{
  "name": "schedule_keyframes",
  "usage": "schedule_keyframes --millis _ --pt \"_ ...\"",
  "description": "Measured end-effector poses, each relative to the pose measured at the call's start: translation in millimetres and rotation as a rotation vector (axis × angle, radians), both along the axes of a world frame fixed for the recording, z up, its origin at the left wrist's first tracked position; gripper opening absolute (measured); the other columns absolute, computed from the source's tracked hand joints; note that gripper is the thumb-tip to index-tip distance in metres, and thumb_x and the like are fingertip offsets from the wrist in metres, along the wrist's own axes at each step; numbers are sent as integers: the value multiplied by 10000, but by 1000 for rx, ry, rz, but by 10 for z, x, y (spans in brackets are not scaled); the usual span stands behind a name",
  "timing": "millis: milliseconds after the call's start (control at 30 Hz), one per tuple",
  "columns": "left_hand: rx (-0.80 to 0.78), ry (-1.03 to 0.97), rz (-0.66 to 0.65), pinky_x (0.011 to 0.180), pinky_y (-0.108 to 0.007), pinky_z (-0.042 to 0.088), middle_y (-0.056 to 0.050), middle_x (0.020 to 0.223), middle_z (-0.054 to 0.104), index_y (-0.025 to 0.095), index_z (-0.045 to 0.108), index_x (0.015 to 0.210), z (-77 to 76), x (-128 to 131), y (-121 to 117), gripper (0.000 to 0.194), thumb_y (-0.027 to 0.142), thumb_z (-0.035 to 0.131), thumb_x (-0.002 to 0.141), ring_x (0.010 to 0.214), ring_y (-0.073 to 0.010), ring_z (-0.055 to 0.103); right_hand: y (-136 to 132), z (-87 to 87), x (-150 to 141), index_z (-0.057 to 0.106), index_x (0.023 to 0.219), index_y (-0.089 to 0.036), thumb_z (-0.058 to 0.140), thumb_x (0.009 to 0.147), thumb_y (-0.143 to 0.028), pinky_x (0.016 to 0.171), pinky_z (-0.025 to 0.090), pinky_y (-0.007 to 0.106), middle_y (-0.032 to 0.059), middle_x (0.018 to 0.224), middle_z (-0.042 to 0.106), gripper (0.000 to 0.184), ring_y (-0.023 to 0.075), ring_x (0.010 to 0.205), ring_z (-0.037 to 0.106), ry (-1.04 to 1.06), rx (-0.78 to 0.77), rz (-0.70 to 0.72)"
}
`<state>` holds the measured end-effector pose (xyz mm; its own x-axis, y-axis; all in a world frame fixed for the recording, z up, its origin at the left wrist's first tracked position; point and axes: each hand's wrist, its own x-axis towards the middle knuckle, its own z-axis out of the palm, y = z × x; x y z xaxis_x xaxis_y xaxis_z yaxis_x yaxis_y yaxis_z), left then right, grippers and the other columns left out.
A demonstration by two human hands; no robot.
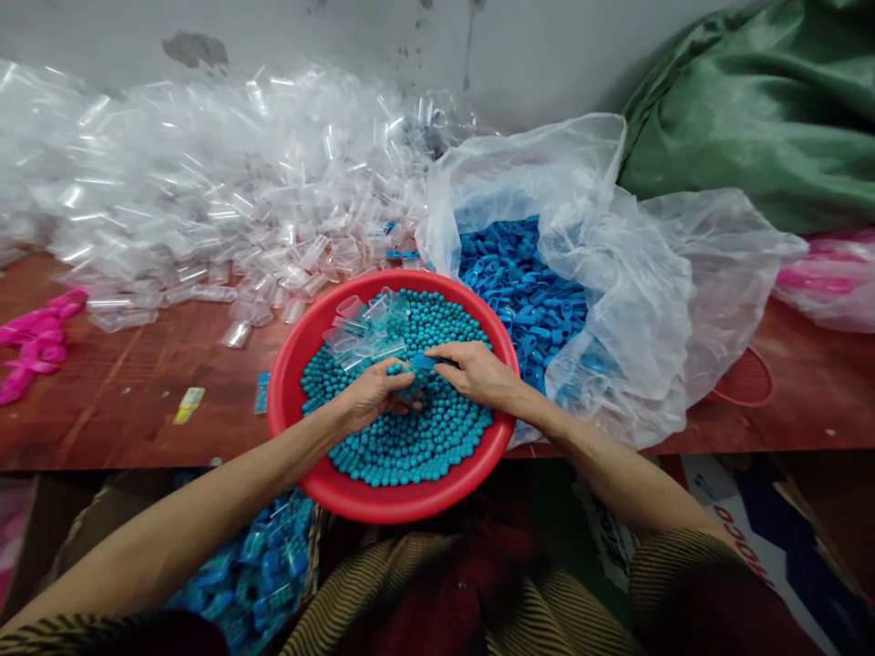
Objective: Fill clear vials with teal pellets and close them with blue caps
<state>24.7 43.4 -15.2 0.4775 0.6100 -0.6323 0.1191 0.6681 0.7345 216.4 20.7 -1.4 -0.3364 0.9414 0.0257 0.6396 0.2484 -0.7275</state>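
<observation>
Above a red basin (291,401) of turquoise beads (403,456), my two hands meet near the middle. My left hand (379,392) is closed around a small clear plastic container holding turquoise beads, mostly covered by the fingers. Between the thumb and fingers of my right hand (478,374) is a blue plastic cap (424,363), at the mouth of the container; whether it is seated I cannot tell. Several empty clear containers (362,333) lie on the beads at the basin's back left.
Clear containers (205,191) are heaped along the wall. Behind the basin's right side, a plastic bag (615,264) holds blue caps (519,282). Pink pieces (41,342) lie at left on the table (137,392). Below its edge is a box of filled blue containers (252,574).
</observation>
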Motion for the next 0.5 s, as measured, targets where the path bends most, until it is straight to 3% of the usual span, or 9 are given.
schedule_keyframes --millis 200,367,500 --pt "103 -6 83 596 -208 398 25 709 577 160 552 801 44 -79 -54 276 274 739 634 623 -84 528 -89 124 31 656 956 -159 482 833 -182 669 447 240 7 750 678 214 128 693 614 108 -78 -122" --pt "150 -61 155 603 -191 389 44 686 558 162 535 794 83 -26 -160 308 290 751 615 612 -64 504 -143 37 -141 590 763 -172 512 804 -215 545 393 197 -46 595 569 97 84 542 526 305 -93 -181" --pt "165 -128 108 588 -234 453 28 675 585 177 467 825 122 1 -242 353 375 709 662 578 -100 568 -156 -25 -211 573 725 -171 535 781 -242 482 382 190 -52 581 542 98 73 478 505 417 -183 -196"
